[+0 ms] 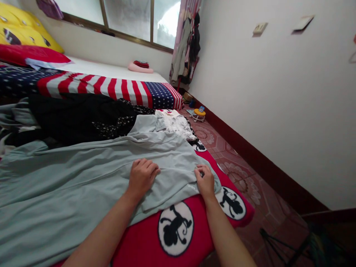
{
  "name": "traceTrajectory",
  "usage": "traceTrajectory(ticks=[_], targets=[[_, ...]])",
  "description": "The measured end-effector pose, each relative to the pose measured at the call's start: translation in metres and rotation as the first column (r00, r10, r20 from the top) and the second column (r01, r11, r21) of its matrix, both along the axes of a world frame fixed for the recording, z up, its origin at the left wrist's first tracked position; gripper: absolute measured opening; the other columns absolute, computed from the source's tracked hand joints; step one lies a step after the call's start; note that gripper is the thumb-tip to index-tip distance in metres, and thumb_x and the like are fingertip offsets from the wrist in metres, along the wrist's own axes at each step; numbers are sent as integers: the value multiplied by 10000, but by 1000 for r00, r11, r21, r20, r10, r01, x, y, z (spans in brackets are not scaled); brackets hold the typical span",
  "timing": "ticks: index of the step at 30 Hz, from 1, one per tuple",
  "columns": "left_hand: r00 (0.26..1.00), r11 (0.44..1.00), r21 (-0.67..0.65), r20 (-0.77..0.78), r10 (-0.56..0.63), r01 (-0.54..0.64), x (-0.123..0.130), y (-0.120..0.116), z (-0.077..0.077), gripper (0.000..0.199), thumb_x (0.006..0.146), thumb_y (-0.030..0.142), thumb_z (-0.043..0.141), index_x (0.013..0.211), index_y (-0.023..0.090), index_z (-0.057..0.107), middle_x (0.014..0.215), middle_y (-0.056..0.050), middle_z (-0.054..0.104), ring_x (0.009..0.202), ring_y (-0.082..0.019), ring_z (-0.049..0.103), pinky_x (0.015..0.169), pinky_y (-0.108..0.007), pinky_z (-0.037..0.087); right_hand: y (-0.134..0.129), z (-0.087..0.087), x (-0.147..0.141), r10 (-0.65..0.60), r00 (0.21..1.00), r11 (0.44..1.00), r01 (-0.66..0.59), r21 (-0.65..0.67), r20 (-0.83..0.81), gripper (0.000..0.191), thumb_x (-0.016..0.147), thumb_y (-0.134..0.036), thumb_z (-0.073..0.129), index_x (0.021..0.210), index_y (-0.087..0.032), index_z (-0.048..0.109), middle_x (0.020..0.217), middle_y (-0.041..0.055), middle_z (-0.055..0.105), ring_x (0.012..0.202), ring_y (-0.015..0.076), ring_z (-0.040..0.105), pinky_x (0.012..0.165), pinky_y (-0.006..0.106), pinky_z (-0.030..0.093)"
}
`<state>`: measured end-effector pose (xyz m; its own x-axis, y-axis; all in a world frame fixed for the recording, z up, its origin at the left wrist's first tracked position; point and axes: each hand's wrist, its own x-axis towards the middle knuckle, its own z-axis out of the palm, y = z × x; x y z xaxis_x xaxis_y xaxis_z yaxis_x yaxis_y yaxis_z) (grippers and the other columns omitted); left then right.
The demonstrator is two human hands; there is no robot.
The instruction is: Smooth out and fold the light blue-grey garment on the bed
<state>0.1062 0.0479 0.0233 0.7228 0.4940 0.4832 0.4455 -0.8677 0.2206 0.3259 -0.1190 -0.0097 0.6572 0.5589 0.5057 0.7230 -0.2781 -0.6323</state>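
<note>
A long pale grey-green garment (91, 178), with small white lettering near its right end, lies spread across a red cover (141, 244) printed with black monkey figures in white circles. My left hand (142, 178) rests on the middle of the cloth, its fingers curled and closed on a fold. To the right, my right hand (205, 181) pinches the fabric near the garment's end, thumb and fingers drawn together. Between the two hands the cloth runs in shallow creases. The left fingertips are partly hidden.
Behind the garment lie black clothes (75, 115) and a white patterned piece (178, 126). Farther back stands a bed with a striped, starred cover (111, 87). Clothes hang on a rack (186, 48) in the corner. A small yellow-topped stool (199, 112) sits on the tiled floor (244, 185).
</note>
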Motion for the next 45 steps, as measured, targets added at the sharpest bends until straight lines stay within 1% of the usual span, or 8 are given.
traceTrajectory(ticks=[7, 13, 17, 26, 30, 38, 41, 45], targets=[[978, 988, 111, 192, 83, -106, -3, -11, 1, 146, 898, 266, 572, 999, 196, 650, 1035, -111, 654, 1040, -283, 548, 972, -449, 358, 4, -1, -2, -49, 998, 999, 50, -8, 34, 143, 822, -214, 535, 689, -205, 585, 879, 77, 642, 851, 226, 594, 814, 379, 463], [969, 990, 93, 213, -124, 107, -17, -30, -5, 174, 931, 172, 488, 966, 199, 656, 958, -64, 658, 899, -207, 590, 846, -332, 465, -1, 29, -23, -8, 981, 994, -13, 108, 193, 191, 891, -188, 484, 992, -202, 645, 1130, 99, 644, 1083, 237, 563, 969, 430, 415], [974, 994, -5, 202, -102, 105, -37, -33, -17, 244, 935, 173, 462, 1125, 168, 615, 1071, -94, 619, 990, -215, 588, 880, -334, 496, -7, 40, -24, 61, 979, 990, -85, 113, 197, 249, 884, -124, 446, 993, -205, 654, 1071, 86, 671, 1034, 218, 591, 942, 405, 441], [1000, 997, -78, 23, 11, -9, -78, -33, -35, 348, 928, 350, 505, 1226, 184, 579, 1259, -141, 549, 1158, -290, 536, 991, -450, 469, -16, 32, 18, 218, 976, 940, -207, -270, 12, 59, 800, -250, 636, 805, -220, 687, 953, 34, 683, 920, 188, 630, 837, 302, 478], [990, 994, 14, -91, 111, -111, -81, -38, -38, 642, 845, 485, 607, 1381, 157, 475, 1457, -199, 417, 1356, -388, 369, 1091, -545, 351, -10, 28, 15, 132, 987, 908, -83, -412, 91, 122, 836, -227, 596, 720, -201, 625, 835, 43, 647, 843, 205, 600, 779, 318, 459], [952, 967, -19, -181, 248, -255, -91, -51, -31, 801, 785, 567, 637, 1452, 187, 406, 1556, -204, 286, 1448, -407, 204, 1135, -617, 205, -7, 34, -2, 40, 961, 949, 49, -312, 274, 127, 860, -226, 541, 898, -180, 653, 1030, 113, 658, 992, 290, 591, 844, 424, 466], [942, 955, -93, -215, 256, -281, -85, -58, -23, 868, 759, 598, 659, 1483, 237, 346, 1588, -184, 215, 1470, -386, 145, 1149, -628, 150, 13, 37, -41, 209, 921, 974, -166, -153, 328, 248, 906, -277, 519, 1114, -193, 624, 1223, 115, 623, 1133, 281, 568, 959, 444, 448], [942, 947, -162, -241, 234, -277, -93, -53, -17, 944, 745, 673, 635, 1512, 270, 263, 1612, -173, 120, 1483, -366, 82, 1165, -591, 167, 40, 24, -104, 616, 734, 785, -545, -295, 285, 406, 964, -357, 450, 1350, -236, 489, 1446, 106, 487, 1312, 268, 471, 1082, 500, 364]])
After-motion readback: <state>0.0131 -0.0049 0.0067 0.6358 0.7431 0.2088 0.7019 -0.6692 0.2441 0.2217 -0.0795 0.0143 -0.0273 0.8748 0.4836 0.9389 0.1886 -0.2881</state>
